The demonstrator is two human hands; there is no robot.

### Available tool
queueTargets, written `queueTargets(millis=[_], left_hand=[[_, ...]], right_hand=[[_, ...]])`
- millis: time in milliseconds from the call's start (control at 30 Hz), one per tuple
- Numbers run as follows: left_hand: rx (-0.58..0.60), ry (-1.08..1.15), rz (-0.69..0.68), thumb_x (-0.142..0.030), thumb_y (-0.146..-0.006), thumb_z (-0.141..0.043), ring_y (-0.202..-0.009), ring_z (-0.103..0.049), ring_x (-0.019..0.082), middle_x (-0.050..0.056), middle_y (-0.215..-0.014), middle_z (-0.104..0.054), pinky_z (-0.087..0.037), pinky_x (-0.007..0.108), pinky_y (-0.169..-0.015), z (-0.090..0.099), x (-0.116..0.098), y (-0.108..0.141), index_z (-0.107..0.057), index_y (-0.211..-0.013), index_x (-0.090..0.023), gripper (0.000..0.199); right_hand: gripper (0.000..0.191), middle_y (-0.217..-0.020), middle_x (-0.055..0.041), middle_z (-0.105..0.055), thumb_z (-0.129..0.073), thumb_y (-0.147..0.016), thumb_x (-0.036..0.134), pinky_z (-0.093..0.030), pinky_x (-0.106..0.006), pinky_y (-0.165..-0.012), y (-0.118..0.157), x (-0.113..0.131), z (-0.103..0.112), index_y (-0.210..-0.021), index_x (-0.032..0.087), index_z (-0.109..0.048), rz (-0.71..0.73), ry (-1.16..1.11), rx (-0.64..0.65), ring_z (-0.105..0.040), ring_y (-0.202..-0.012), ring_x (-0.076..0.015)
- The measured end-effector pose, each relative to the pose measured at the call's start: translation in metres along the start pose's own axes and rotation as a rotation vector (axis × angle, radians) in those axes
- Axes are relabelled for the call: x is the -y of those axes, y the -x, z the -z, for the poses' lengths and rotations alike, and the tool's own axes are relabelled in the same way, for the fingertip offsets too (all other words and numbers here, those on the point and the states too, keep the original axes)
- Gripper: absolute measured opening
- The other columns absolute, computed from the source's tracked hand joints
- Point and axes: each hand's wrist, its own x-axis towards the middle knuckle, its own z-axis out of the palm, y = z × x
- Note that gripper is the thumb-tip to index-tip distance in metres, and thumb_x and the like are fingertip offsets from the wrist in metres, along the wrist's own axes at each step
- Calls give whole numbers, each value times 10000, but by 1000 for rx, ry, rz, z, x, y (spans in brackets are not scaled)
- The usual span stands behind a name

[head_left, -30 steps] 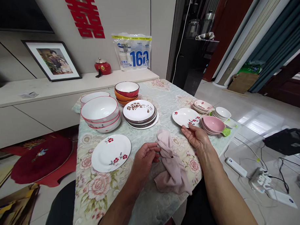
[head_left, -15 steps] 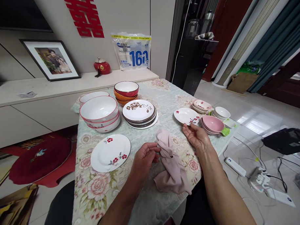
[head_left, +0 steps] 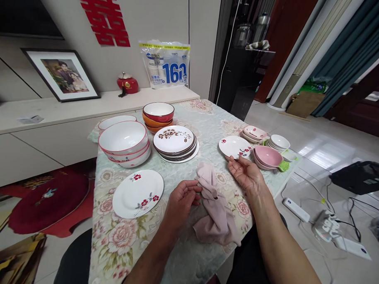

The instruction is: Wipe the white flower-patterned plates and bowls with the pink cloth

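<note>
The right hand [head_left: 245, 172] is palm up with half-curled fingers slightly apart, at the near rim of a white floral plate [head_left: 234, 146] on the table's right side; contact is hard to tell. The left hand [head_left: 184, 196] has loosely bent fingers, the thumb apart from the index, whose tip is at the left edge of a crumpled pink cloth [head_left: 216, 215]. Left of that hand lies a round flower-patterned plate [head_left: 138, 194]; pink bowls [head_left: 268, 156] sit just right of the white floral plate.

My left hand [head_left: 183, 198] curls loosely, palm inward; to its right and farther forward, my right hand [head_left: 246, 176] tilts palm up, fingers [head_left: 235, 166] half bent. Both forearms [head_left: 276, 232] are bare.
</note>
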Motion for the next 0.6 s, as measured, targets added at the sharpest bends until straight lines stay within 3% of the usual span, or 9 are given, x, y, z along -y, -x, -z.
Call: queueTargets(millis=[167,600], left_hand=[[0,7,-9,-223,-708,-639,-689,-646,148,64,-902,-726,-509,279,-640,1,0,0,-683,-987,-151,291],[-7,15,-12,-223,-694,-646,-687,-644,151,74,-903,-733,-507,287,-634,-1,1,-1,-692,-974,-148,294]], right_hand=[[180,-928,-136,-761,-411,-960,50,-631,-276,-593,0,1,-1,-1006,170,-536,-30,-13,8,-751,-709,-177],[212,-875,-106,-765,-369,-995,76,-617,-239,-595,-1,5,-3,-1072,173,-541,-50,-26,2,-735,-670,-138]])
